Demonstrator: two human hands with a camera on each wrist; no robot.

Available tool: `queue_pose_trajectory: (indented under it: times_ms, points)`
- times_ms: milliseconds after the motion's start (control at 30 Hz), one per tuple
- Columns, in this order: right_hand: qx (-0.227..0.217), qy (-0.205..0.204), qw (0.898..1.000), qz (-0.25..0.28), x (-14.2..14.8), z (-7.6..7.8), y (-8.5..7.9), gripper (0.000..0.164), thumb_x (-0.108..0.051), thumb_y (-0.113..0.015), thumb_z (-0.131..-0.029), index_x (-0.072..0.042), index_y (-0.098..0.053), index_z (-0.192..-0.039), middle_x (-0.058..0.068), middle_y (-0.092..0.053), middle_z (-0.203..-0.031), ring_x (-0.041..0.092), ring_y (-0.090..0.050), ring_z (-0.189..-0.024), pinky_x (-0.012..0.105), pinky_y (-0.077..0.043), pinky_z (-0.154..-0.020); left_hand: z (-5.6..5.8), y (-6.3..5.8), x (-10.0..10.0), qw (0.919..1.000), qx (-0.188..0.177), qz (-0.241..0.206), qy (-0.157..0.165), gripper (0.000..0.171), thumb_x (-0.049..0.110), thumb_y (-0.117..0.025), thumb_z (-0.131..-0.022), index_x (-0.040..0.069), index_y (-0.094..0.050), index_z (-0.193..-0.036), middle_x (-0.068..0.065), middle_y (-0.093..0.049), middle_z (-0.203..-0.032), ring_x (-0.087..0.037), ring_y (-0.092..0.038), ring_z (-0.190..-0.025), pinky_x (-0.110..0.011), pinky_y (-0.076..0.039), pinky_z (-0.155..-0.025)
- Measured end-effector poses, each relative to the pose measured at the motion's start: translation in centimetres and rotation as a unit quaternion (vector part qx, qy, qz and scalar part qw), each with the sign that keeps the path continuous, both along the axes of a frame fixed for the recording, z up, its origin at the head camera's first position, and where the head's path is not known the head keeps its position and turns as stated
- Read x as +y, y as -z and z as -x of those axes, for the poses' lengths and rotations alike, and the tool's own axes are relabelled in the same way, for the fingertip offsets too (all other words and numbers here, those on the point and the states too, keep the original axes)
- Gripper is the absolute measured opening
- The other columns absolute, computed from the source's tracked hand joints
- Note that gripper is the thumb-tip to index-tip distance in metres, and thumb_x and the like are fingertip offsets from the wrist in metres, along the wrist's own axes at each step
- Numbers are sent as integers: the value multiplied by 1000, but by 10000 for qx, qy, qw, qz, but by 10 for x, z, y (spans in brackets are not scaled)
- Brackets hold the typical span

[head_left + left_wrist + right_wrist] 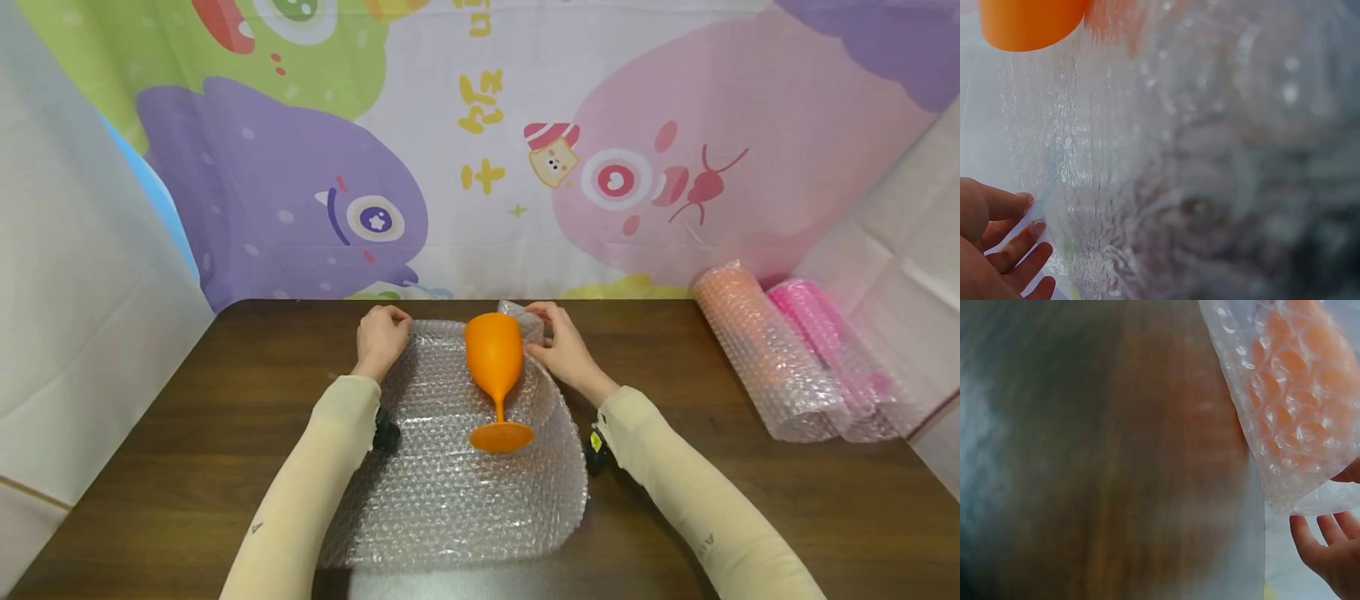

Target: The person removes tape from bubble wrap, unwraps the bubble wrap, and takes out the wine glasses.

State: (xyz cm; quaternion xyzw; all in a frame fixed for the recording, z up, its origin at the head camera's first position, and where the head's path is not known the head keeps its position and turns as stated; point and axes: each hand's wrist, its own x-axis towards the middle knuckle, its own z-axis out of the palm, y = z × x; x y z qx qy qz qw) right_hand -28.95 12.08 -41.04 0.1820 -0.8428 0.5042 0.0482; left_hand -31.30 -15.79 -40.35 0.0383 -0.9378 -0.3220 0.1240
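An orange plastic goblet (495, 354) lies on a clear bubble wrap sheet (442, 500), bowl toward the far edge and foot toward the person. The left hand (381, 337) pinches the sheet's far left corner between thumb and fingers; the left wrist view shows the same pinch (1007, 247) beside the goblet's rim. On the other side, the right hand (564, 346) holds the far right corner, which is folded up beside the bowl. In the right wrist view, the goblet's orange shows through the raised bubble wrap (1297, 419).
Two bubble-wrapped bundles, one orange (765, 358) and one pink (832, 350), lie side by side at the right of the dark wooden table (217, 433). A cartoon-printed cloth (465, 242) hangs behind the table's far edge.
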Motion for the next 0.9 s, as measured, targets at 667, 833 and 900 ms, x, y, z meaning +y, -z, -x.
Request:
queue_pose_trajectory:
  times_ms: [667, 833, 900]
  points:
    - [-24, 300, 9978, -595, 19, -1, -1, 28, -6, -43, -93, -3, -61, -114, 12, -48, -123, 27, -54, -101, 38, -49, -82, 2, -3, -1, 9999, 75, -76, 29, 19, 19, -56, -89, 6, -67, -95, -13, -59, -101, -31, -56, -94, -42, -45, -80]
    - [-2, 443, 9960, -773, 23, -1, -2, 25, -15, -55, -90, -5, -63, -111, 11, -52, -118, 26, -55, -95, 39, -48, -80, 2, -5, 0, 10000, 55, -29, 37, 19, 19, -55, -89, 6, -68, -95, -13, -59, -101, -30, -56, -93, -42, -46, -79]
    - [2, 431, 9946, -948, 25, -1, -1, 26, -13, -60, -86, -5, -63, -111, 11, -53, -117, 26, -54, -97, 39, -47, -81, 2, -4, 0, 10000, 50, -23, 31, 19, 20, -55, -89, 6, -68, -95, -13, -59, -101, -30, -56, -93, -42, -46, -78]
